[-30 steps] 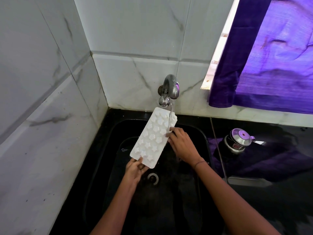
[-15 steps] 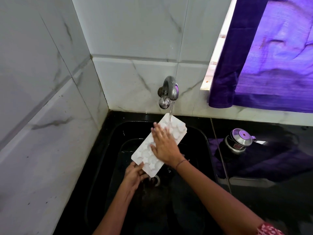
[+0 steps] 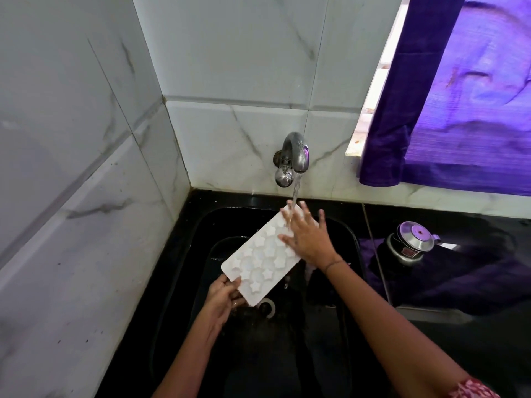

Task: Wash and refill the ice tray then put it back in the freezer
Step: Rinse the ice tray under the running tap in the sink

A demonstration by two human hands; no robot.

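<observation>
A white ice tray (image 3: pixel 260 261) with star-shaped cells is held tilted over the black sink (image 3: pixel 201 254), its far end up under the running tap (image 3: pixel 294 156). My left hand (image 3: pixel 222 297) grips the tray's near corner from below. My right hand (image 3: pixel 306 235) lies flat with fingers spread on the tray's upper far part, where the water stream lands. The hand hides that end of the tray.
White marble-look tiles close off the left and back. A metal pot with a lid (image 3: pixel 412 244) stands on the black counter right of the sink. A purple curtain (image 3: pixel 459 96) hangs at the upper right. The drain (image 3: pixel 268 307) lies below the tray.
My right hand went from the tray's right edge onto its face, then slid up toward the far end under the stream. The tray has lowered a little and lies flatter.
</observation>
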